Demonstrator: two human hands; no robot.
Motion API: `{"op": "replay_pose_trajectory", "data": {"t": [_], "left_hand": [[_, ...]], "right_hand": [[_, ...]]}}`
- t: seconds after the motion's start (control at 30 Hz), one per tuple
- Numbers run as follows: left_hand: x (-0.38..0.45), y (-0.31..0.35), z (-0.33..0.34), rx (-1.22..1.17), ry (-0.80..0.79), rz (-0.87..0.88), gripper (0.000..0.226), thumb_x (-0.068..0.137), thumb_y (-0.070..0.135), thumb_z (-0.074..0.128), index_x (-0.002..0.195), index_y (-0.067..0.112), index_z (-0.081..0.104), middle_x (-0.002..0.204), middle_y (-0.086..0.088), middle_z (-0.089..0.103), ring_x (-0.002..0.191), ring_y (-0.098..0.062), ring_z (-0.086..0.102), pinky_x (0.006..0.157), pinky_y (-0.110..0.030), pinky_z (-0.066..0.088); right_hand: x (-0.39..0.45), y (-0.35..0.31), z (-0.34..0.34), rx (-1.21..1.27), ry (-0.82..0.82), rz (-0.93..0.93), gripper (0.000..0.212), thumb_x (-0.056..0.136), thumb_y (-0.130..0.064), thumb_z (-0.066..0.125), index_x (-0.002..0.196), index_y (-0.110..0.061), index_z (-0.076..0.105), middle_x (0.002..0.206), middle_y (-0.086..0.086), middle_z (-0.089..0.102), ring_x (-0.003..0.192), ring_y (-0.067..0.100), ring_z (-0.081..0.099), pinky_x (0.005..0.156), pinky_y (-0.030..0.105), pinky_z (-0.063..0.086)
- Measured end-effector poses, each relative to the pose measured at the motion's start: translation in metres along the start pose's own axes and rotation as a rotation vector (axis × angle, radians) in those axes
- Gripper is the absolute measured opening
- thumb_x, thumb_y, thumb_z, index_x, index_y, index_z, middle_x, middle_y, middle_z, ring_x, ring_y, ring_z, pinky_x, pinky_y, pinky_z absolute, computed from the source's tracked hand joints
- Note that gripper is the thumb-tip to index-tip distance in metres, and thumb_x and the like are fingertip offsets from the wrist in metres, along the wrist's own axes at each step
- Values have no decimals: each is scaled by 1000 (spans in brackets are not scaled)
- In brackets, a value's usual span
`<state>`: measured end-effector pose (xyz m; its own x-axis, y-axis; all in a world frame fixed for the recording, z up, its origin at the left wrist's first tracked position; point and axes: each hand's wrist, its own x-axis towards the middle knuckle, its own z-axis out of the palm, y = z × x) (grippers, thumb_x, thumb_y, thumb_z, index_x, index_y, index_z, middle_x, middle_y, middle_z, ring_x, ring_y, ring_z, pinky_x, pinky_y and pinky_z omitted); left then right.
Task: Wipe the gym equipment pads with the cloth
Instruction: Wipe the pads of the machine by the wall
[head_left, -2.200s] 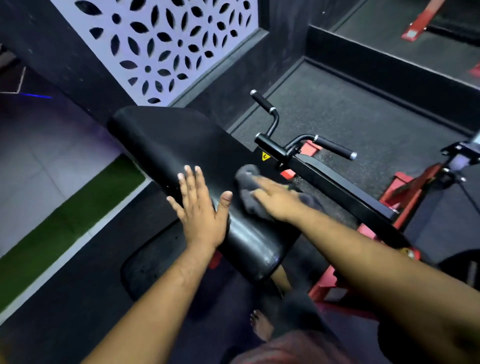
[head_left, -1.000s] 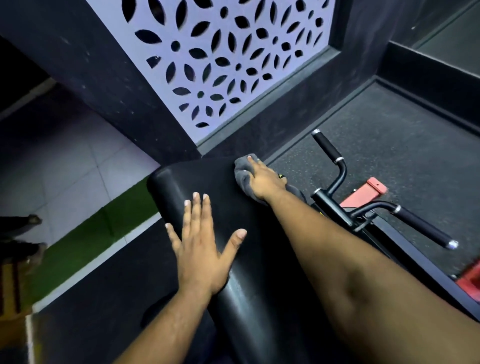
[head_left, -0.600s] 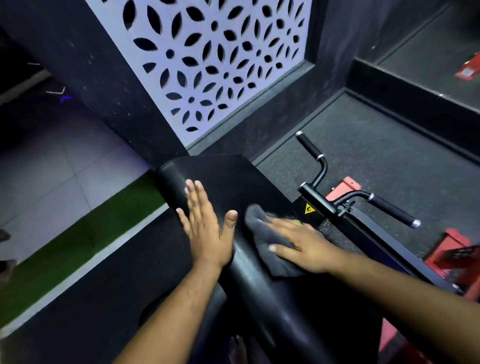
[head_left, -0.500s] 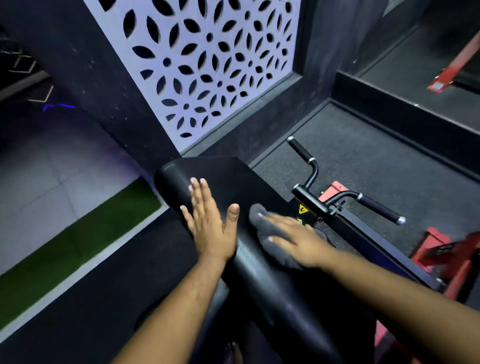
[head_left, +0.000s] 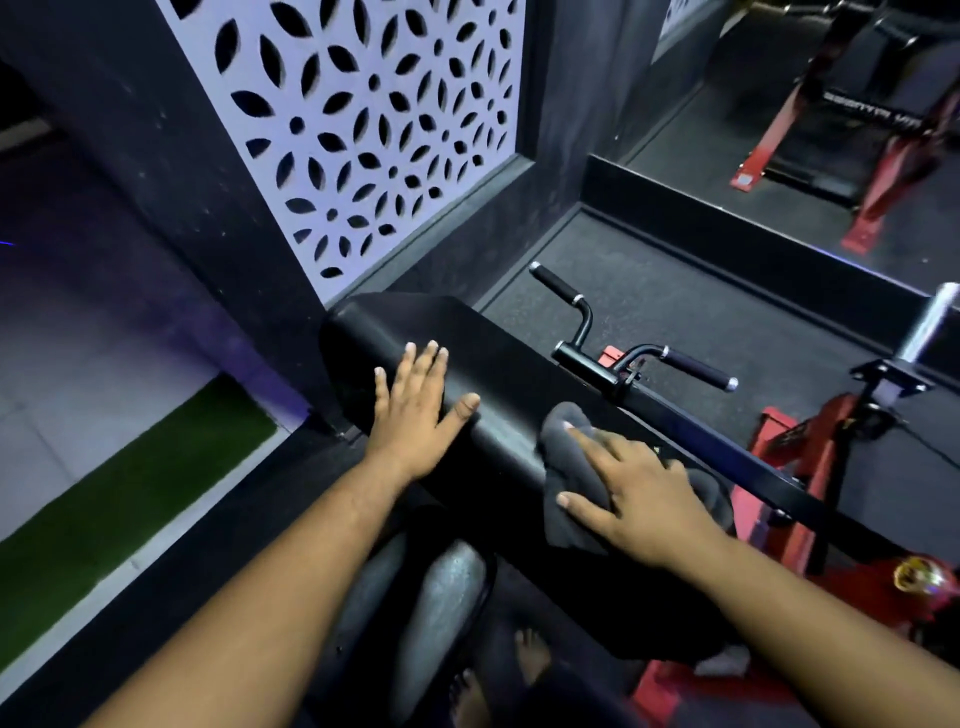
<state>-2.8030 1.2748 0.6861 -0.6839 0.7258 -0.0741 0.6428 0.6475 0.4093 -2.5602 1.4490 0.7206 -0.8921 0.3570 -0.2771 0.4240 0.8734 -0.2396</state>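
1. the left hand (head_left: 415, 415) lies flat and open on the black pad (head_left: 498, 374), fingers spread, gripping nothing.
2. the right hand (head_left: 634, 499) presses a grey cloth (head_left: 566, 467) onto the pad, fingers splayed flat over it rather than curled around it.
3. the cloth lies under the right hand, to the right of the left hand's thumb.
4. black handles (head_left: 691, 366) stand beyond the right hand.

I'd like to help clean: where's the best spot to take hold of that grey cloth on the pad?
Probably the bunched far end of the cloth, beyond the right hand pressing it flat. Come from above: it lies draped over the rounded pad, so only its raised folds offer something to pinch.
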Motion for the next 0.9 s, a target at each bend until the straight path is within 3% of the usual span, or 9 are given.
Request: {"op": "replay_pose_trajectory", "data": {"t": [0.13,0.27,0.43,0.57,0.63,0.7,0.8,0.9], "left_hand": [[5,-4,-6,9,-123,-9,99,83,83,0,163,25,-7,169,13,-17,150,-6,-29,122,-48,-22],[6,-4,-10,-16,-176,-30,97,79,80,-2,163,31,-4,168,19,-16,149,0,-29,121,-43,-24],[8,-18,-19,102,-192,72,101,77,88,-5,162,34,-2,169,19,-10,150,1,-25,122,-45,-20],[16,-31,-25,165,-230,171,99,78,88,-8,162,37,-1,170,17,-6,152,-3,-23,121,-50,-21],[18,-33,-27,192,-265,214,89,86,82,4,162,37,0,170,16,-6,153,-6,-23,119,-53,-24],[22,-30,-28,202,-301,198,82,91,76,10,162,37,-2,170,14,-8,153,-8,-24,118,-54,-26],[25,-35,-37,248,-341,283,77,96,74,13,162,37,-2,170,13,-8,154,-10,-22,118,-57,-23],[32,-48,-49,312,-357,394,75,97,74,14,161,39,-1,171,12,-4,156,-11,-14,121,-58,-16]], "right_hand": [[61,-47,5,-91,106,100,88,84,-88,19,158,-41,16,146,1,46,130,29,48,97,57,41],[113,-78,2,8,103,71,86,87,-84,28,159,-37,20,146,7,48,129,32,48,101,62,37],[47,-53,6,-89,177,50,88,82,-89,32,157,-46,19,140,0,47,126,28,50,92,51,40],[1,-12,9,-73,125,264,98,70,-101,14,154,-51,19,133,-8,51,128,22,50,95,50,42],[6,-16,7,-22,127,389,102,65,-103,5,150,-51,29,128,-7,54,127,23,51,98,54,40],[29,-34,7,-23,151,430,98,69,-101,8,147,-49,36,130,-1,56,127,27,51,101,57,38],[48,-91,21,-134,275,472,88,78,-95,17,148,-46,37,134,4,54,125,31,50,102,58,35],[28,-109,32,-187,309,481,95,75,-97,13,154,-47,32,147,3,49,132,30,47,107,61,32]]}}
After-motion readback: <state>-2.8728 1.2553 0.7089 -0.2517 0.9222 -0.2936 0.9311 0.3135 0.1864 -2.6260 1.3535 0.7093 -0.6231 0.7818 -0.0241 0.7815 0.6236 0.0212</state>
